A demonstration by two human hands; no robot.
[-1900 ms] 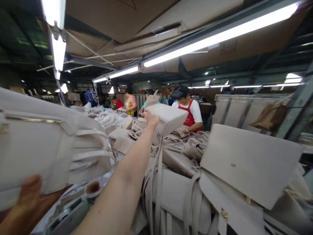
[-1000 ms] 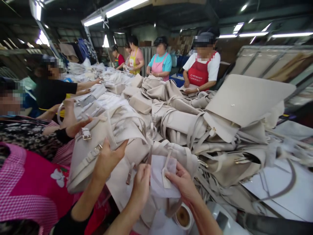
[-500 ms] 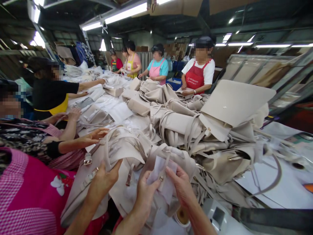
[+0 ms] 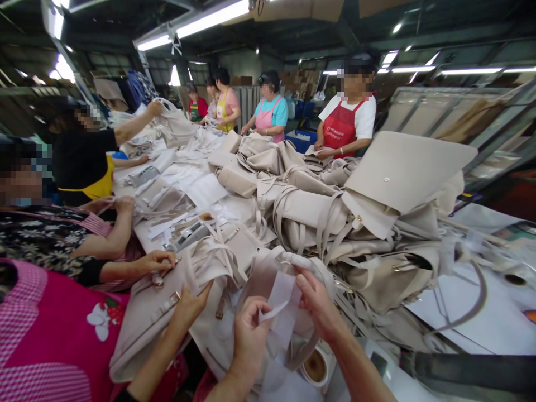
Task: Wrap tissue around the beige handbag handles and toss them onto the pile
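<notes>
In the head view, my left hand point(image 4: 251, 329) pinches the left edge of a thin white paper sheet point(image 4: 281, 298). My right hand point(image 4: 316, 301) closes its fingers on the sheet's upper right side. The paper stands in front of a beige bag point(image 4: 262, 265) with looped straps, and it hides part of them. Below my right hand is a round white thing with a brown centre point(image 4: 315, 367). To my left, a co-worker's hands point(image 4: 190, 304) hold another beige bag point(image 4: 144, 318) with metal buckles.
A large heap of beige bags point(image 4: 310, 209) covers the table ahead, a wide flap point(image 4: 410, 167) sticking up at its right. White papers point(image 4: 205, 190) lie at the left centre. Several co-workers stand around the table. A dark bar point(image 4: 473, 368) crosses the lower right.
My hands have shifted the paper, and the metal fitting between them no longer shows. At the far left, a co-worker has raised a beige bag. The nearest co-worker's far hand has moved onto the bag's buckle area.
</notes>
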